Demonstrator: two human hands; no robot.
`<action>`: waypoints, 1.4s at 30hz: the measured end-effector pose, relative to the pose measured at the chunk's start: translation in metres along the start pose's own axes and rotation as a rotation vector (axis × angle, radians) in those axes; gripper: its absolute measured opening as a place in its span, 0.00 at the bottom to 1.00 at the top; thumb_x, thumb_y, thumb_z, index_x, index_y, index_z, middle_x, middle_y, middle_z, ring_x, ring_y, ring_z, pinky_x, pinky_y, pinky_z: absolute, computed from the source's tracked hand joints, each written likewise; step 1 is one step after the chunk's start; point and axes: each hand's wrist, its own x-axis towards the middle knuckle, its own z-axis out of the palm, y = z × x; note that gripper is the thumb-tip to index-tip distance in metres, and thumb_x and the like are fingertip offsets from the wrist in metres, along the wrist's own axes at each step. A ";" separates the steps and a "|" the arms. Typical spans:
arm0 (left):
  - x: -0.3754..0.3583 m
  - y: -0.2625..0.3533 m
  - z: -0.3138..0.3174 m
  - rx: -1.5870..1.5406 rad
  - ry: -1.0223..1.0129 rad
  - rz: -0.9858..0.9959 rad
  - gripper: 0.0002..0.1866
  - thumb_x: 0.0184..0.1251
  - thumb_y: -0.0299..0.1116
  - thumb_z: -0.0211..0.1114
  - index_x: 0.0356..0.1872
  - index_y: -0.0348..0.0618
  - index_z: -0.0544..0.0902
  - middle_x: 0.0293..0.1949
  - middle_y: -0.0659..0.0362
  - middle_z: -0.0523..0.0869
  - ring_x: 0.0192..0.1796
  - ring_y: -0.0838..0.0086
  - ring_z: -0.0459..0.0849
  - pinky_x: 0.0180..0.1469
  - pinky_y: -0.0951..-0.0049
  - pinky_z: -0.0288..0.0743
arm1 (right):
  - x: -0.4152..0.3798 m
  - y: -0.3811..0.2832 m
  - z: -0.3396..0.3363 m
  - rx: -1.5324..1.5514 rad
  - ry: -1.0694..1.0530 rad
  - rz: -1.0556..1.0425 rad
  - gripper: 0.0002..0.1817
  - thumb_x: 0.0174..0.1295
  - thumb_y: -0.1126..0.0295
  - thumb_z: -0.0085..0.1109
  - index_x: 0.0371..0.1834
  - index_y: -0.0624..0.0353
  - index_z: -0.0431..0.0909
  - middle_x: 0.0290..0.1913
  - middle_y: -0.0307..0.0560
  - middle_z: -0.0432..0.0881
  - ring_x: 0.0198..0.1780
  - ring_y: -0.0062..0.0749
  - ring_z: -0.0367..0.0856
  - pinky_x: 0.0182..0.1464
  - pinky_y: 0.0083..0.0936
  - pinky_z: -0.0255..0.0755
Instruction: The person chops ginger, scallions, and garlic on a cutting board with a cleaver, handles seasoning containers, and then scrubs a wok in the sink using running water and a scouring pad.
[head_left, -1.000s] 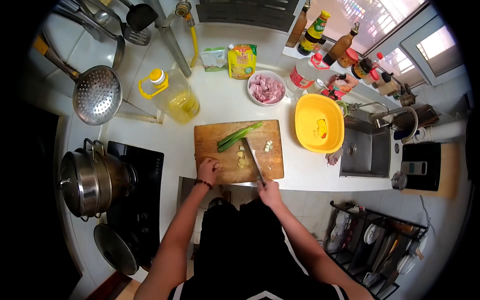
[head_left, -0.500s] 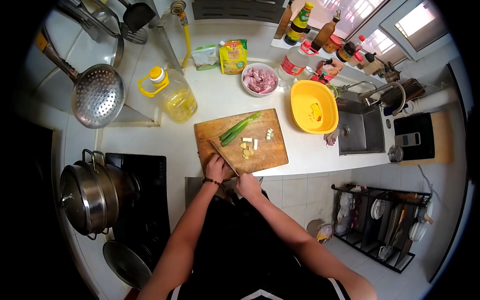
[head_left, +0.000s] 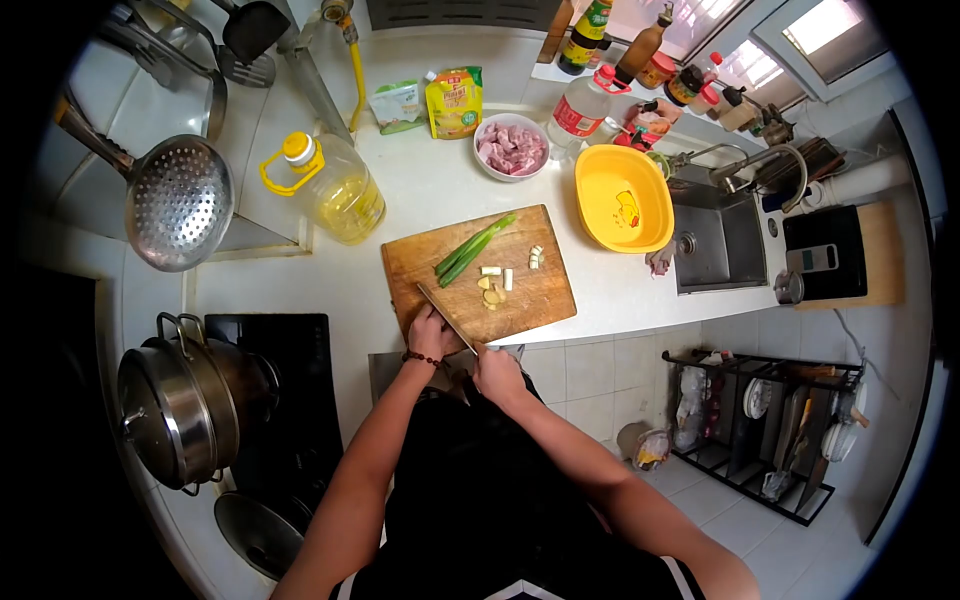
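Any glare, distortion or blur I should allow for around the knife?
Head view: wide-lens distortion bows the counter edge, corners go black; head view: the window is washed out by glare, far from the knife; head view: its blade looks fairly crisp, the left hand's fingertips too small to read.

No legible lettering on the bottles [head_left: 578, 118] or pouches [head_left: 455, 104].

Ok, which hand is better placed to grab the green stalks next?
Left, most likely. The left hand is nearer the green stalks, while the right hand grips the knife. The blade lies between, so it should move aside first.
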 end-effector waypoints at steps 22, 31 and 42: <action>0.046 -0.004 -0.033 0.066 0.150 -0.006 0.10 0.57 0.20 0.70 0.36 0.39 0.78 0.41 0.51 0.78 0.46 0.53 0.80 0.48 0.56 0.78 | 0.003 0.057 -0.041 0.393 0.285 0.235 0.09 0.67 0.70 0.60 0.36 0.67 0.82 0.26 0.67 0.81 0.31 0.64 0.82 0.35 0.51 0.74; 0.048 0.081 0.029 0.035 -0.095 0.284 0.17 0.60 0.28 0.73 0.50 0.42 0.82 0.50 0.52 0.81 0.56 0.54 0.79 0.58 0.58 0.76 | -0.004 0.149 -0.028 0.538 0.329 0.359 0.16 0.71 0.66 0.62 0.27 0.66 0.78 0.15 0.42 0.75 0.12 0.25 0.72 0.17 0.33 0.67; 0.071 0.058 0.056 0.067 -0.143 -0.011 0.21 0.60 0.27 0.76 0.54 0.38 0.81 0.56 0.51 0.80 0.53 0.56 0.85 0.52 0.60 0.82 | 0.006 0.168 -0.061 0.577 0.315 0.185 0.21 0.72 0.65 0.62 0.21 0.64 0.73 0.13 0.40 0.73 0.12 0.25 0.70 0.16 0.31 0.63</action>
